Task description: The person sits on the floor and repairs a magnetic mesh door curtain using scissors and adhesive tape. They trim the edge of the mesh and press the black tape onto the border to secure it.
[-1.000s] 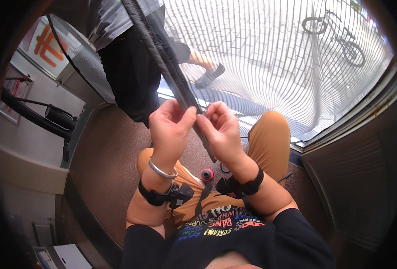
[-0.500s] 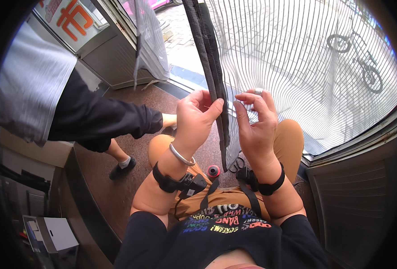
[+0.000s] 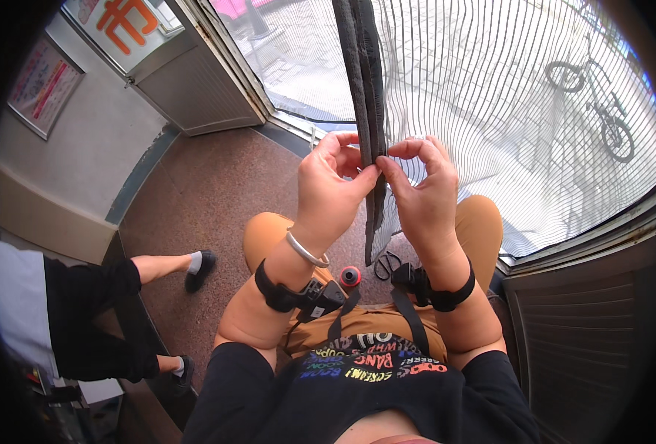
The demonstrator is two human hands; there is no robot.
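Note:
A striped, see-through mesh door curtain (image 3: 483, 96) hangs before me, with a doubled dark fabric strip (image 3: 363, 74) along its edge. My left hand (image 3: 332, 181) pinches this strip from the left, its thumb on the front and its fingers partly behind. Close against the strip's right side, my right hand (image 3: 426, 185) has thumb and forefinger drawn together. The thumb tip touches the strip near my left thumb; anything between those fingertips is too small to make out. Below the strip's lower end lie black-handled scissors (image 3: 388, 266) and a round red-rimmed thing with a dark middle (image 3: 350, 277).
A person in black shorts (image 3: 95, 318) stands at the left. Behind, a metal-panelled door (image 3: 195, 96) stands ajar by the reddish floor (image 3: 187, 185). A grey panel (image 3: 587, 325) is close on my right. Outside, a bicycle (image 3: 602, 111) shows through the mesh.
My right hand has moved in to the strip, thumb and forefinger closer together. The curtain's edge has shifted slightly right. The other person has moved from the upper left to the lower left.

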